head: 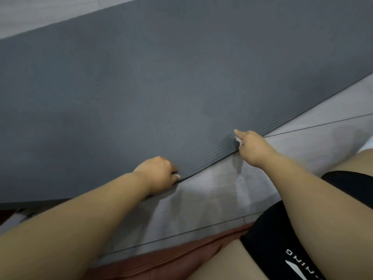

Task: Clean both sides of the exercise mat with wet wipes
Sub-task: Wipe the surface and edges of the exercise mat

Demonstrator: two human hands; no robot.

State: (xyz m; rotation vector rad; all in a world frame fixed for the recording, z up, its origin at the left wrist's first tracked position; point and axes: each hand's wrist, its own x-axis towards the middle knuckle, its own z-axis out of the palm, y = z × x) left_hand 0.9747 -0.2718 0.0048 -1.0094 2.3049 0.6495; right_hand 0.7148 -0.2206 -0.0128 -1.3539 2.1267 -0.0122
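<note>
Grey mat edge gripped by left hand, right hand; floor beside.

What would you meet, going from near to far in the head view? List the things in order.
Nearest, reddish-brown fabric → floor tiles → left hand, gripping the near edge → right hand, with a white wipe, on that edge → exercise mat → more floor.
</note>
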